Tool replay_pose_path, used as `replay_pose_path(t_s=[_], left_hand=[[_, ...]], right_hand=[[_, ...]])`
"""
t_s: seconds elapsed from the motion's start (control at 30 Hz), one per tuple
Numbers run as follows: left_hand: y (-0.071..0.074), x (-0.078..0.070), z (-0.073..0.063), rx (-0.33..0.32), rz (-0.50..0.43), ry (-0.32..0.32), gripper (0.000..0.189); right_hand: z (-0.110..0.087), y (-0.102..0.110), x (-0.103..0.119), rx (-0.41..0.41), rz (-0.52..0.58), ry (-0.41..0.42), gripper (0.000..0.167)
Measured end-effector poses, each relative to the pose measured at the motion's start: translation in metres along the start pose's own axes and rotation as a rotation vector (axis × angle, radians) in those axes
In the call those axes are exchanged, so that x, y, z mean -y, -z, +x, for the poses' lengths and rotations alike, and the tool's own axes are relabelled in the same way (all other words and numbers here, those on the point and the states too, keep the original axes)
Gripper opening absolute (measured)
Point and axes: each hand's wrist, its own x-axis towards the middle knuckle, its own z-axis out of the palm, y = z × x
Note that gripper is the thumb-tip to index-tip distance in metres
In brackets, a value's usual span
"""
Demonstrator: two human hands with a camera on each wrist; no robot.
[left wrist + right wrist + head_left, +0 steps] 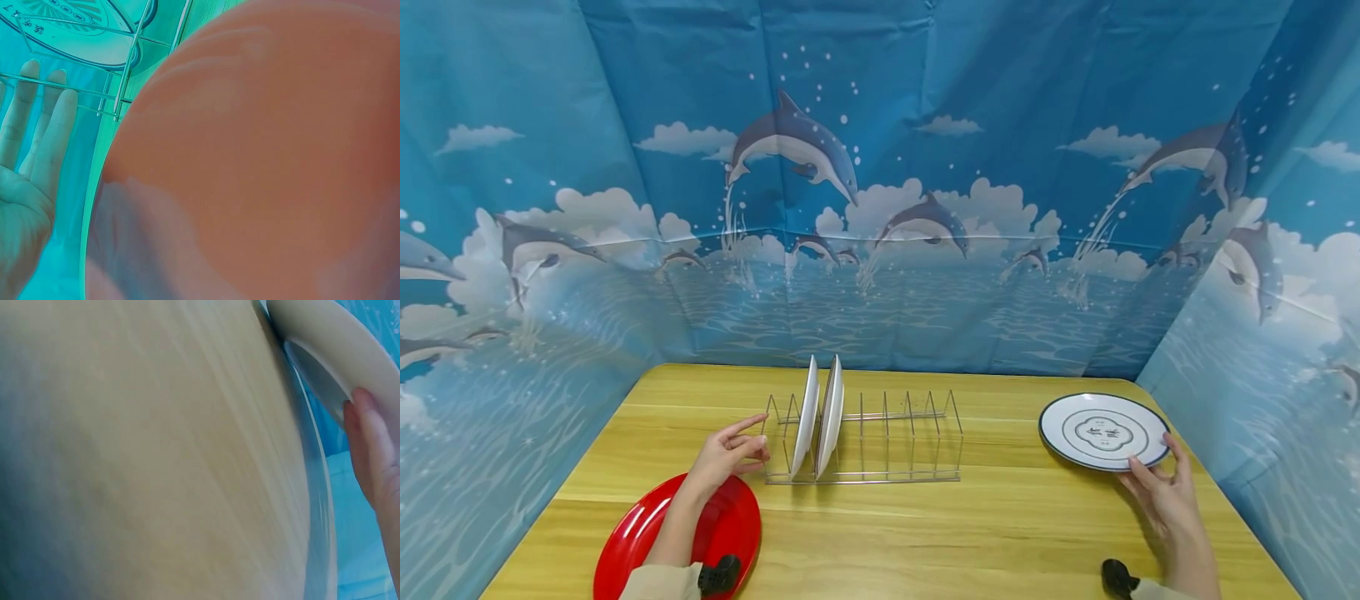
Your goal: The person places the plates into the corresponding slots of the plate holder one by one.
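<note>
At the right of the table my right hand [1165, 492] grips the near right edge of a white plate [1103, 432] with a dark rim and a printed centre. The right wrist view shows that plate's pale underside [337, 344] tilted up, fingers [372, 425] against it. My left hand [730, 458] is at the left end of a wire dish rack [895, 477]. Its fingers [53, 144] extend nearly straight, tips right at the rack's wires. Two white plates, one on the left [806, 417] and one on the right [831, 417], stand on edge in the rack.
A red plate [741, 508] lies on the wooden table [880, 542] at the front left, partly hidden under my left forearm. Blue curtains [880, 317] printed with dolphins stand round the table's back and sides.
</note>
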Motion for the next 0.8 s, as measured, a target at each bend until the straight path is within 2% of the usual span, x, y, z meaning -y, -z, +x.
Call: replay_pose_path(t_s=[0.07, 0.2, 0.33, 0.47, 0.57, 0.7, 0.8], left_hand=[[0.0, 0.0, 0.0, 0.002, 0.0, -0.002, 0.058], [0.0, 0.0, 0.0, 0.008, -0.007, -0.004, 0.059], [0.001, -0.001, 0.0, 0.008, -0.012, 0.001, 0.059], [0.001, -0.001, 0.0, 0.003, -0.008, 0.008, 0.058], [0.0, -0.001, 0.0, 0.006, -0.004, 0.005, 0.059], [0.0, -0.001, 0.001, 0.011, -0.002, 0.003, 0.06], [0.0, -0.001, 0.0, 0.006, 0.002, 0.008, 0.058]], right_hand=[[0.001, -0.002, 0.001, -0.01, -0.015, 0.011, 0.09], [0.009, -0.005, 0.002, 0.001, -0.121, 0.058, 0.088], [0.017, -0.021, 0.006, 0.102, -0.143, 0.171, 0.08], [0.008, -0.068, 0.017, 0.222, -0.074, 0.259, 0.076], [0.0, -0.104, 0.025, 0.312, -0.012, 0.265, 0.072], [-0.005, -0.142, 0.03, 0.393, -0.076, 0.255, 0.069], [-0.008, -0.166, 0.029, 0.421, -0.196, 0.229, 0.067]])
